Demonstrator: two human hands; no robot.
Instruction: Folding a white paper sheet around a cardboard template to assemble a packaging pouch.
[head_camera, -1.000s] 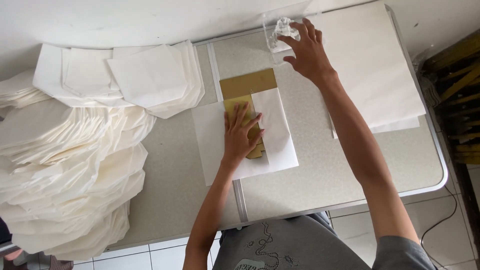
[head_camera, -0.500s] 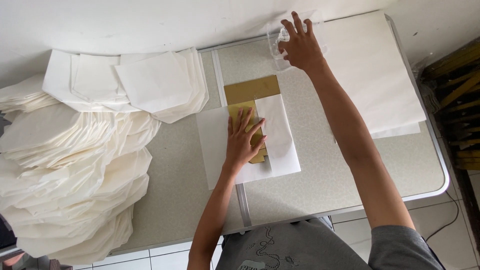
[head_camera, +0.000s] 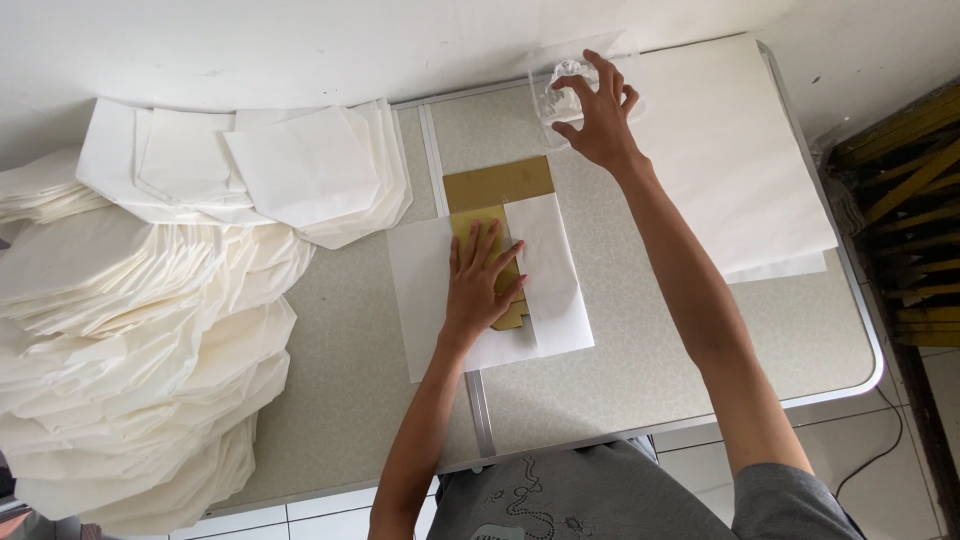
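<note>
At nine o'clock, folded white papers pile on the speckled desk. The left hand, fingers spread, still presses the gold template onto a white sheet at centre. The right hand has drawn back slightly, fingers curled at the clear container, twelve o'clock. Tiled floor below.

A gold card, flat and T-shaped, lies on a white sheet at the middle of the tabletop. A clear plastic tub with something white and crumpled inside stands beyond the card, near the tabletop's far edge.
</note>
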